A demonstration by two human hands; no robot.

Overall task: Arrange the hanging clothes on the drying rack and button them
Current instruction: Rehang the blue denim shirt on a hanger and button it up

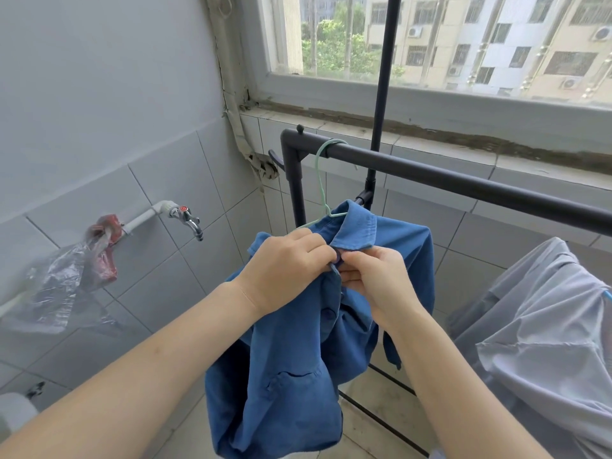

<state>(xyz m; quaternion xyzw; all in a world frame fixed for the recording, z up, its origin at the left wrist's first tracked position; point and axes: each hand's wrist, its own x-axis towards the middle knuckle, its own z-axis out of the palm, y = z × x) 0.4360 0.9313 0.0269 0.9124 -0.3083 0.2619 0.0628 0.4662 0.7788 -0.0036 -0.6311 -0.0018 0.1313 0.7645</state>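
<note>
Left grip [284,270] and right grip [374,279] meet fingertip to fingertip. Both pinch the blue shirt [291,376] at its top button [337,258]. The collar [357,230] sits just above the grips and the shirt body hangs below them. Higher up, a green hanger [323,180] hooks over the drying rack [463,183]. A grey garment [536,326] hangs right of the right grip.

The camera sat on my head and looked forward and down through a wide lens. It was very near to my left hand [284,273] and my right hand [377,279], which met on the blue shirt [291,376] at the middle of the picture. My forearms reached in from the bottom corners. The drying rack [463,180] stood just behind, and the window [463,44] filled the top edge.
</note>
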